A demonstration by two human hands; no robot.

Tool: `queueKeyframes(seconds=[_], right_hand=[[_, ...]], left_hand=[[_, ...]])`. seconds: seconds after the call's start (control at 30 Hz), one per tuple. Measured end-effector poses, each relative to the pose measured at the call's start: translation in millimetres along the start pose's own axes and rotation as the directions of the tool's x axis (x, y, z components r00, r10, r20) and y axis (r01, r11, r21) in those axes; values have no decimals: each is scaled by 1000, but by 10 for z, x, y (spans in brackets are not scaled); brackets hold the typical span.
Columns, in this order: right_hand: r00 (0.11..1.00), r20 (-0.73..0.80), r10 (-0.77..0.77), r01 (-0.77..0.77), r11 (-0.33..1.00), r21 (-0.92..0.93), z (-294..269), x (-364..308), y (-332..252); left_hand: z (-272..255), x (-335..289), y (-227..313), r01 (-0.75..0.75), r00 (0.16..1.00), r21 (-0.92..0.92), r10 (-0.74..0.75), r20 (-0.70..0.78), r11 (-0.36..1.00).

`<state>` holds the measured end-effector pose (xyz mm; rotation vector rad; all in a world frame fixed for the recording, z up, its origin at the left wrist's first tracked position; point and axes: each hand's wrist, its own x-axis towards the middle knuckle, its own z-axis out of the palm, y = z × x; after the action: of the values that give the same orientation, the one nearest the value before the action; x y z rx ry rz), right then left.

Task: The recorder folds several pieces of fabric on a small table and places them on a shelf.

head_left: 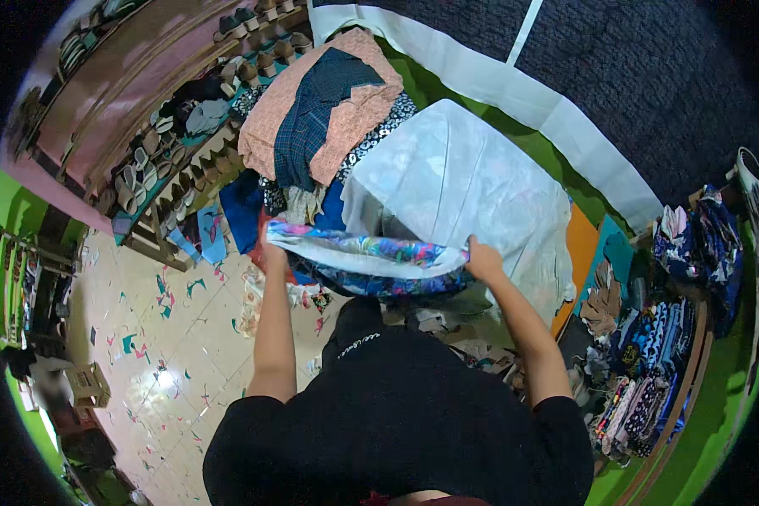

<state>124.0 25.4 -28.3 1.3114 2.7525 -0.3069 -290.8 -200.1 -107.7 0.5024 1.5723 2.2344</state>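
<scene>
Between my two hands a blue floral cloth [379, 282] with pink and purple patches is stretched sideways, its pale underside showing along the middle. My left hand [271, 250] grips its left end. At its right end my right hand [483, 258] is closed on the edge. Just beyond the cloth a large light, pale blue sheet of fabric [455, 160] drapes over something I cannot make out. Left of that sheet lies a pile of peach fabric [261, 126] with a dark plaid cloth [320, 101] on top.
Shelves with several shoes [181, 181] line the left wall. Fabric scraps [164, 299] litter the tiled floor on my left. Folded fabrics [645, 363] are stacked on a rack at the right, near a bundle of dark blue cloth [700, 240]. A cardboard box [88, 385] stands far left.
</scene>
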Motion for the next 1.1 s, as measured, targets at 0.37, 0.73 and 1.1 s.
queueKeyframes(seconds=[0.37, 0.73, 1.1], right_hand=[[986, -85, 142, -106, 936, 336, 280, 259, -350], [960, -82, 266, 99, -53, 994, -365, 2154, -1085], [901, -203, 383, 304, -226, 925, -1598, 3132, -691]], left_hand=[[1534, 636, -686, 824, 521, 43, -786, 331, 564], [1819, 1705, -287, 773, 415, 378, -857, 305, 509], [2859, 2620, -796, 363, 445, 727, -794, 415, 583]])
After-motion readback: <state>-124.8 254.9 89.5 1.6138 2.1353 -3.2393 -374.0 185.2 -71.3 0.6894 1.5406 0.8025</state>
